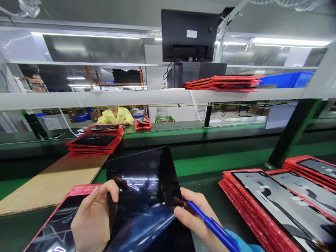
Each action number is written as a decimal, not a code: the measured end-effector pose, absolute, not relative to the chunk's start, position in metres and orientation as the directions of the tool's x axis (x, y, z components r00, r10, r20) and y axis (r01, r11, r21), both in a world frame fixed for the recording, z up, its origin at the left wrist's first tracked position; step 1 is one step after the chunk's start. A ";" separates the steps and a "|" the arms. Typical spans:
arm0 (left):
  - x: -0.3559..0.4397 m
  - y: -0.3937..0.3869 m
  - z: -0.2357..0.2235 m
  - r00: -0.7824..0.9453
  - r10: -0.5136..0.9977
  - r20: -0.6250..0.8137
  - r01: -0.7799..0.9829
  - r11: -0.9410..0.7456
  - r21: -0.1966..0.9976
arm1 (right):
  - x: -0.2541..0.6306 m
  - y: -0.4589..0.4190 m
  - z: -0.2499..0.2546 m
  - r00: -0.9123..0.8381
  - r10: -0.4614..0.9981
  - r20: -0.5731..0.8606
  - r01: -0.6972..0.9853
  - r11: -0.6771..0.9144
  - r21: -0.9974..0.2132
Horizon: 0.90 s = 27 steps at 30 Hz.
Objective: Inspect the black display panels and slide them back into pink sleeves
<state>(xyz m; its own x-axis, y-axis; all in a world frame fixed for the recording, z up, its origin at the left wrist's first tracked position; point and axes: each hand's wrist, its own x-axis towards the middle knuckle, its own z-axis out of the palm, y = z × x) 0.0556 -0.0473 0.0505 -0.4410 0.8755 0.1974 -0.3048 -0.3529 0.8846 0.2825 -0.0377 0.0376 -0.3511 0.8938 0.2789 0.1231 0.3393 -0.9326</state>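
A glossy black tablet screen (pixel 147 196) is held up, tilted, in front of me. My left hand (pixel 91 217) grips its left edge, thumb and fingers closed around it. At the right edge, my right hand (pixel 196 217) has thumb and finger pinched, with a blue pen (pixel 212 227) lying in the same hand. From those fingertips a pale diagonal line, like the edge of a clear film (pixel 160 227), runs down across the screen; how far it is lifted I cannot tell. Another dark screen (pixel 57 224) lies on red bubble wrap below my left hand.
Stacked panels on red bubble-wrap sleeves (pixel 246 210) stand at the right. Further red sleeves with dark screens (pixel 94 140) rest at the back left, near a wooden board (pixel 52 182). A green post (pixel 291 136) and shelf rail (pixel 131 99) rise ahead; a person in yellow (pixel 115 115) sits beyond.
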 end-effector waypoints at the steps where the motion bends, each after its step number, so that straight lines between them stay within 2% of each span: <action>1: 0.056 -0.048 0.050 -0.422 0.888 0.183 -0.319 -0.334 0.887 | 0.282 -0.037 0.038 -0.401 0.866 0.298 0.108 0.368 -0.924; 4: 0.056 -0.048 0.049 -0.407 0.903 0.135 -0.359 -0.294 0.886 | 0.282 -0.037 0.036 -0.460 0.829 0.317 0.088 0.398 -0.913; 8: 0.054 -0.050 0.047 -0.443 0.889 0.115 -0.356 -0.292 0.888 | 0.283 -0.043 0.033 -0.429 0.843 0.323 0.080 0.392 -0.917; 10: 0.055 -0.050 0.046 -0.440 0.889 0.125 -0.345 -0.296 0.891 | 0.283 -0.045 0.032 -0.450 0.806 0.385 0.071 0.462 -0.884; 14: 0.054 -0.049 0.042 -0.427 0.887 0.174 -0.318 -0.327 0.890 | 0.280 -0.039 0.026 -0.465 0.681 0.565 0.070 0.665 -0.744; 17: 0.051 -0.045 0.037 -0.404 0.867 0.291 -0.220 -0.401 0.889 | 0.278 -0.033 0.020 -0.412 0.674 0.614 0.219 0.727 -0.651; 20: 0.046 -0.038 0.030 -0.419 0.726 0.545 0.011 -0.596 0.803 | 0.279 -0.030 0.014 -0.409 0.656 0.634 0.282 0.752 -0.596; 23: 0.043 -0.031 0.024 -0.454 0.553 0.699 0.186 -0.708 0.681 | 0.281 -0.027 0.005 -0.413 0.531 0.740 0.377 0.839 -0.392; 25: 0.042 -0.029 0.021 -0.440 0.524 0.729 0.233 -0.717 0.657 | 0.280 -0.025 -0.001 -0.421 0.421 0.803 0.439 0.870 -0.226; 27: 0.041 -0.030 0.018 -0.412 0.500 0.762 0.280 -0.726 0.627 | 0.277 -0.024 -0.006 -0.433 0.364 0.825 0.467 0.873 -0.141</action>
